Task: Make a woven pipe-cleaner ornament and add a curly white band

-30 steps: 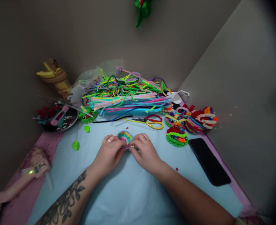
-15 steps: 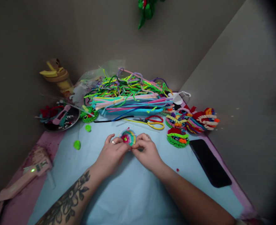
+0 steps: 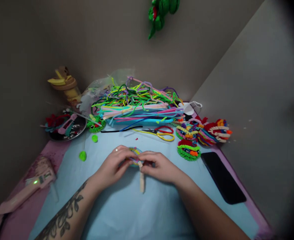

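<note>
Near the middle of the table, my left hand [image 3: 114,165] grips a round, multicoloured piece made of pipe cleaners [image 3: 135,150]. The piece is tilted, and my fingers cover much of it. My right hand [image 3: 158,165] is closed at its right edge, thumb and fingers pinched together. A narrow beige strip [image 3: 142,182] hangs down from the piece just under my right fingertips; I cannot make out exactly what it is. Beyond my hands lie scissors [image 3: 165,134] with one red and one yellow handle.
A heap of pipe cleaners [image 3: 137,93] fills a blue tray at the back. Finished fuzzy pieces [image 3: 189,150] sit at right beside a black phone [image 3: 223,178]. At left are a pink glue gun [image 3: 29,190] with a green light and a round metal dish [image 3: 80,128].
The round piece has tipped from facing me to edge-on. The beige strip now shows below it. My right hand has turned its thumb side inward, and the view has shifted slightly.
</note>
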